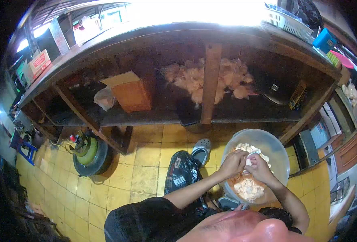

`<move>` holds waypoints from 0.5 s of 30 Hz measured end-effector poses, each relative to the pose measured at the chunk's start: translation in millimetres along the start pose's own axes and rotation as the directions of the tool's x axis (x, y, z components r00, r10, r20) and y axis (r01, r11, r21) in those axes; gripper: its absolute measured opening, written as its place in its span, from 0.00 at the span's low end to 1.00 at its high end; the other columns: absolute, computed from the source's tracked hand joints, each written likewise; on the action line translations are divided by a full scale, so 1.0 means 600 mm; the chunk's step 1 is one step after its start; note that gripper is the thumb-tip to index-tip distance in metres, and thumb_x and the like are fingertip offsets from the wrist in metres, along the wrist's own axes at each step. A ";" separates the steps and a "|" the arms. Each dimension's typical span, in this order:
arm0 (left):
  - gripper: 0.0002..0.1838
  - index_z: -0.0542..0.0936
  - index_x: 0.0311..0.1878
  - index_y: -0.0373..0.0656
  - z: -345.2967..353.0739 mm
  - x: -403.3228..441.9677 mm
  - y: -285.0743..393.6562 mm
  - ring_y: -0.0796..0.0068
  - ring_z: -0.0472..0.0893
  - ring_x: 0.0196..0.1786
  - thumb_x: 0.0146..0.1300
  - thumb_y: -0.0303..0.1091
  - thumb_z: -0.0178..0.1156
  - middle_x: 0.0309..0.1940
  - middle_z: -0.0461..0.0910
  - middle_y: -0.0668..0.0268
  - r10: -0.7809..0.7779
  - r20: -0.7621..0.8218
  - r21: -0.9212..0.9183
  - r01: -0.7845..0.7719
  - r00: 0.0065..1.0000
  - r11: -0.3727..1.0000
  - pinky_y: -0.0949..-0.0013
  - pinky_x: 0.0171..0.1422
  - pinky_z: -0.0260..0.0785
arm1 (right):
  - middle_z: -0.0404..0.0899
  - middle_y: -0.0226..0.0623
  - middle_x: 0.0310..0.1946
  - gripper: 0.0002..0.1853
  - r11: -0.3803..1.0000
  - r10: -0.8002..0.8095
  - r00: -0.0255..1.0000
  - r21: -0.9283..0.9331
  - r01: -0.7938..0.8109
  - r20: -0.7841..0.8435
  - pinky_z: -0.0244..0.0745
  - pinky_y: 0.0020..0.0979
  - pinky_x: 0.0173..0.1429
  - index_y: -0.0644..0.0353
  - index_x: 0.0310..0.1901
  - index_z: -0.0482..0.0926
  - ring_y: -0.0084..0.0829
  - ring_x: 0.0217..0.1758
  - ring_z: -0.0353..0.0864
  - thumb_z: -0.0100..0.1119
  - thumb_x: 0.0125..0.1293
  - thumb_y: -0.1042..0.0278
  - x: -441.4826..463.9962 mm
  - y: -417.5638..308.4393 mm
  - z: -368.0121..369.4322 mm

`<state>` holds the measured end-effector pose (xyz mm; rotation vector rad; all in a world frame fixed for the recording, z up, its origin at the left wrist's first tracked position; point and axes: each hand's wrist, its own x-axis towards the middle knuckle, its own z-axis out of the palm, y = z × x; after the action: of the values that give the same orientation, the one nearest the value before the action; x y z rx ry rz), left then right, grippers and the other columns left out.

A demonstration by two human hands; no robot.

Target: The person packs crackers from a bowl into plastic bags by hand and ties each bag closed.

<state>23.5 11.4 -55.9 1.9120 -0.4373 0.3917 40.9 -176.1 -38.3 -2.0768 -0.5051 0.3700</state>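
Note:
My left hand (233, 163) and my right hand (259, 169) meet above a large translucent plastic tub (282, 161). Between their fingertips is a small white piece (249, 161), pinched by both; its exact kind is too small to make out. Below them in the tub lie pale, lumpy, folded pieces (249, 189), gathered in clumps at the near and far sides. An orange-brown tint shows on the tub's bottom around the clumps. My fingers partly hide the middle of the tub.
A wooden counter (178, 34) with open shelves runs across the front, holding filled clear plastic bags (186, 78) and a cardboard box (132, 92). On the yellow tiled floor (144, 177) stands a green gas cylinder (87, 147) in a dark basin. A grey clog (201, 150) is beside the tub.

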 end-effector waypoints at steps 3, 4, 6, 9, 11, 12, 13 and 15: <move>0.15 0.81 0.48 0.34 0.003 -0.001 -0.005 0.49 0.83 0.43 0.57 0.24 0.58 0.42 0.82 0.50 -0.010 -0.013 -0.029 0.009 1.000 1.000 0.55 0.51 0.75 | 0.77 0.47 0.51 0.19 0.991 0.010 0.999 0.137 -0.015 0.040 0.82 0.34 0.52 0.63 0.55 0.70 0.36 0.52 0.83 0.61 0.64 0.78 0.000 0.008 -0.002; 0.15 0.81 0.48 0.34 0.003 -0.002 -0.004 0.49 0.83 0.43 0.57 0.24 0.58 0.42 0.82 0.50 -0.011 -0.014 -0.029 0.011 1.000 1.000 0.55 0.51 0.75 | 0.77 0.47 0.51 0.18 0.995 0.010 0.999 0.101 -0.014 0.043 0.82 0.34 0.52 0.64 0.56 0.71 0.36 0.53 0.83 0.59 0.65 0.80 0.001 0.006 -0.004; 0.12 0.82 0.47 0.35 0.001 -0.001 -0.001 0.45 0.82 0.47 0.62 0.27 0.55 0.43 0.82 0.50 -0.021 -0.012 0.010 0.021 1.000 1.000 0.53 0.55 0.73 | 0.76 0.47 0.51 0.18 0.991 0.051 0.998 0.124 -0.054 0.028 0.82 0.33 0.51 0.64 0.56 0.71 0.35 0.51 0.83 0.58 0.66 0.80 -0.004 -0.020 -0.008; 0.17 0.81 0.51 0.36 -0.001 0.003 0.006 0.50 0.83 0.46 0.60 0.29 0.57 0.43 0.83 0.49 -0.108 0.078 -0.002 0.109 0.991 0.994 0.54 0.55 0.74 | 0.76 0.47 0.50 0.16 0.984 0.080 0.997 0.159 -0.081 0.012 0.83 0.31 0.49 0.65 0.55 0.72 0.33 0.49 0.84 0.57 0.66 0.80 -0.007 -0.033 -0.011; 0.17 0.81 0.52 0.36 0.008 0.001 -0.009 0.51 0.83 0.46 0.61 0.31 0.57 0.44 0.83 0.49 -0.031 0.074 0.004 0.031 0.997 1.000 0.54 0.56 0.74 | 0.76 0.47 0.50 0.15 0.984 0.064 0.998 0.169 -0.065 0.009 0.83 0.31 0.48 0.66 0.54 0.71 0.32 0.48 0.84 0.57 0.66 0.80 -0.003 -0.014 -0.012; 0.17 0.80 0.53 0.36 0.011 0.001 -0.018 0.51 0.84 0.46 0.63 0.33 0.57 0.45 0.83 0.48 0.045 0.074 0.011 -0.046 0.996 0.999 0.54 0.56 0.74 | 0.77 0.48 0.50 0.15 0.992 0.031 0.999 0.122 -0.030 -0.009 0.83 0.31 0.47 0.66 0.53 0.71 0.32 0.48 0.84 0.58 0.65 0.79 0.004 0.023 -0.010; 0.17 0.80 0.53 0.36 0.012 0.002 -0.021 0.51 0.84 0.46 0.63 0.33 0.57 0.45 0.83 0.48 0.045 0.074 0.013 -0.046 0.996 0.999 0.54 0.56 0.74 | 0.77 0.48 0.50 0.14 0.997 -0.002 1.000 0.077 0.004 -0.027 0.84 0.32 0.46 0.65 0.51 0.70 0.32 0.48 0.84 0.59 0.65 0.79 0.007 0.030 -0.008; 0.17 0.81 0.54 0.35 0.009 0.003 -0.020 0.51 0.84 0.45 0.64 0.32 0.58 0.45 0.83 0.48 0.053 0.110 -0.002 -0.053 0.993 0.999 0.55 0.53 0.75 | 0.77 0.47 0.49 0.16 0.985 0.083 0.996 0.152 -0.083 0.005 0.83 0.33 0.48 0.65 0.52 0.68 0.33 0.49 0.84 0.60 0.64 0.80 0.003 0.017 -0.008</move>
<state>31.2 10.3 -66.4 1.9322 -0.5618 0.3227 46.8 -183.3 -44.7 -1.9536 -0.3775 0.4421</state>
